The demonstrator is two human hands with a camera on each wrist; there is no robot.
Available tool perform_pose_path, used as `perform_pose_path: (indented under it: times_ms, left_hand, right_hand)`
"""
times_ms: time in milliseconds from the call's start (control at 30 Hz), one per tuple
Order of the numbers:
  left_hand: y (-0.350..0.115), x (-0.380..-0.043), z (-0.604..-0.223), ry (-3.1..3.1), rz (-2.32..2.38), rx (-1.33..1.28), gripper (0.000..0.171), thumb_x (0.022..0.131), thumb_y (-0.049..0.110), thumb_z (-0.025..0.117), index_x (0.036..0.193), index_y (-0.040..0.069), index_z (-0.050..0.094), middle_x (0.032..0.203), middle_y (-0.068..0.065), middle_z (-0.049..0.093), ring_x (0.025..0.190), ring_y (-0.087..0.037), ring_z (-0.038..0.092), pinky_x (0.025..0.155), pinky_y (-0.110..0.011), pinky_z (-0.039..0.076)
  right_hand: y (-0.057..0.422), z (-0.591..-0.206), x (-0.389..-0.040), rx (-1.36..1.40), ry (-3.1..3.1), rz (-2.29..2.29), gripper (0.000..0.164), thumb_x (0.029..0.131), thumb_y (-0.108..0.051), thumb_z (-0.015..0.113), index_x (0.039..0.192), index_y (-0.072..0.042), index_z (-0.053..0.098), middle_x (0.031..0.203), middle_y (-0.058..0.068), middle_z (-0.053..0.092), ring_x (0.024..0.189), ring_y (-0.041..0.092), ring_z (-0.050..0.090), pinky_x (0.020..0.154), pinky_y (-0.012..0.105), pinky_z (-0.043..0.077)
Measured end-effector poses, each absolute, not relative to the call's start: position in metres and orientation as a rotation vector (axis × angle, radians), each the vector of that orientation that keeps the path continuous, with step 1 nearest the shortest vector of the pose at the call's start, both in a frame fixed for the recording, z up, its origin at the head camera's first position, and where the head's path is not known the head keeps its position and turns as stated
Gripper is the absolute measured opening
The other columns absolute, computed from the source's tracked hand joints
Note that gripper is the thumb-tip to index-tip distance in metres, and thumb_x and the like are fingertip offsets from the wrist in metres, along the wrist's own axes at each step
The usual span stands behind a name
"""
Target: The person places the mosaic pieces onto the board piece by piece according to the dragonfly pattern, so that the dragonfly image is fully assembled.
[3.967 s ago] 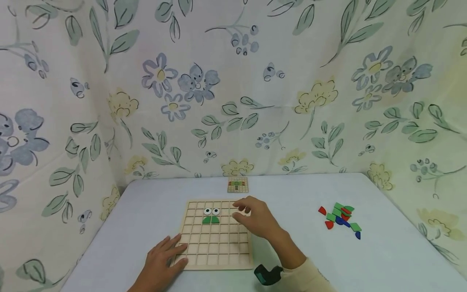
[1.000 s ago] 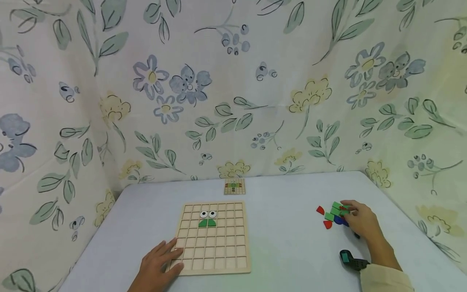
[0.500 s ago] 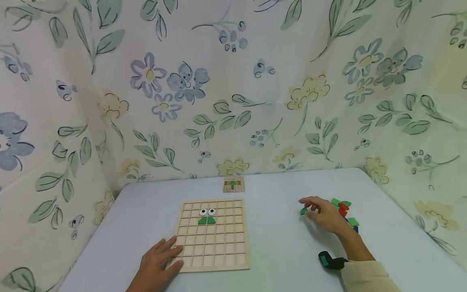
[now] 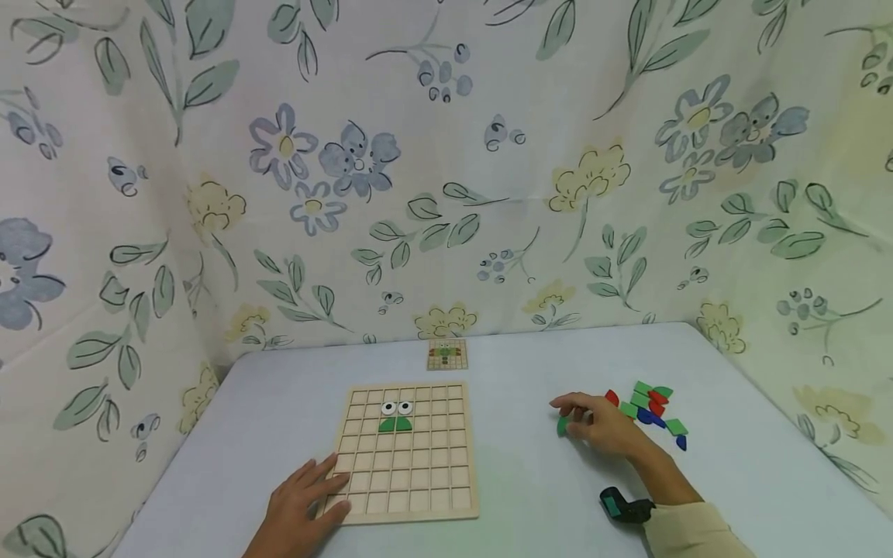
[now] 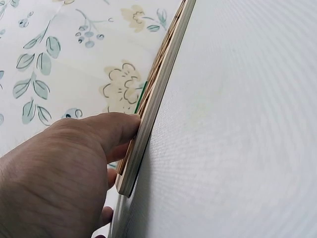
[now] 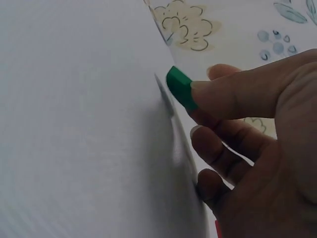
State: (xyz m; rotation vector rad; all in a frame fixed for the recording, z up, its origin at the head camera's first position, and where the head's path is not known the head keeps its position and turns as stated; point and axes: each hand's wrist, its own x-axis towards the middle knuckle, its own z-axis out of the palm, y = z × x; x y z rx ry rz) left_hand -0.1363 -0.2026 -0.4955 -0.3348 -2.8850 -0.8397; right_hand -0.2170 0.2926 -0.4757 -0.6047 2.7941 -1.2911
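Observation:
My right hand [image 4: 596, 425] pinches a green quarter-round tile [image 6: 181, 86] between thumb and index finger, over the table to the left of the loose tiles. In the right wrist view the other fingers curl below it. My left hand [image 4: 303, 500] rests on the lower left corner of a wooden grid board [image 4: 418, 473], its fingers spread over the frame; the left wrist view shows the thumb at the board's edge [image 5: 148, 106]. On the grid, two white eye discs [image 4: 397, 408] sit side by side above two green quarter-round tiles [image 4: 395, 424].
Green, red and blue tiles [image 4: 652, 407] lie in a loose pile at the right. A small pattern card [image 4: 447, 354] with a coloured figure on a grid lies behind the board. Flowered cloth [image 4: 446, 194] hangs around the white table [image 4: 530, 480].
My right hand has gone from above the board to the pile, picked up a green quarter-round tile and moved left with it. My left hand stays at the board's corner.

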Motion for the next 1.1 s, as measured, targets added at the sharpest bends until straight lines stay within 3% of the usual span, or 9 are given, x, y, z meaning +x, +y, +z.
perform_pose_path:
  times_ms: [300,467,600,800,1100]
  left_hand:
    - [-0.203,-0.133,-0.492,-2.904,-0.834,-0.341,0.047,0.085,0.051,0.068,0.119,0.018,0.070,0.141,-0.006,0.050,0.130,-0.044,0.038,0.095,-0.073,0.024]
    - [-0.203,-0.133,-0.490,-2.914,-0.847,-0.354,0.047,0.086,0.050,0.068,0.120,0.017,0.070,0.141,-0.007,0.050,0.130,-0.045,0.037,0.096,-0.073,0.024]
    - [-0.203,-0.134,-0.491,-2.897,-0.843,-0.371,0.046,0.086,0.048,0.068,0.119,0.016,0.070,0.140,-0.008,0.051,0.129,-0.046,0.038,0.095,-0.072,0.026]
    - [-0.203,-0.134,-0.491,-2.912,-0.851,-0.348,0.048,0.086,0.050,0.068,0.120,0.017,0.070,0.141,-0.007,0.050,0.131,-0.045,0.037,0.096,-0.072,0.024]
    - [-0.202,-0.133,-0.489,-2.938,-0.853,-0.322,0.049,0.085,0.052,0.068,0.121,0.018,0.069,0.142,-0.006,0.049,0.132,-0.044,0.035,0.097,-0.072,0.023]
  right_hand:
    - [0.288,-0.479,-0.216,-0.615,2.823,-1.230,0.036,0.084,0.002,0.070,0.117,-0.011,0.066,0.104,0.001,0.063,0.092,0.022,0.053,0.077,0.029,0.049]
    - [0.284,-0.477,-0.214,-0.362,2.923,-1.053,0.029,0.076,-0.020,0.084,0.099,-0.015,0.066,0.093,-0.004,0.058,0.090,0.019,0.053,0.079,0.037,0.051]
    - [0.281,-0.476,-0.213,-0.236,2.923,-0.967,0.028,0.072,-0.023,0.086,0.089,-0.016,0.064,0.086,-0.004,0.055,0.085,0.018,0.053,0.078,0.037,0.051]
    - [0.283,-0.473,-0.212,-0.291,2.913,-0.987,0.024,0.076,-0.020,0.084,0.094,-0.016,0.068,0.087,-0.006,0.057,0.086,0.017,0.053,0.074,0.032,0.051]
    - [0.282,-0.458,-0.211,-0.592,2.914,-1.149,0.021,0.084,-0.013,0.075,0.104,-0.013,0.070,0.084,-0.009,0.061,0.078,0.016,0.053,0.064,0.025,0.048]
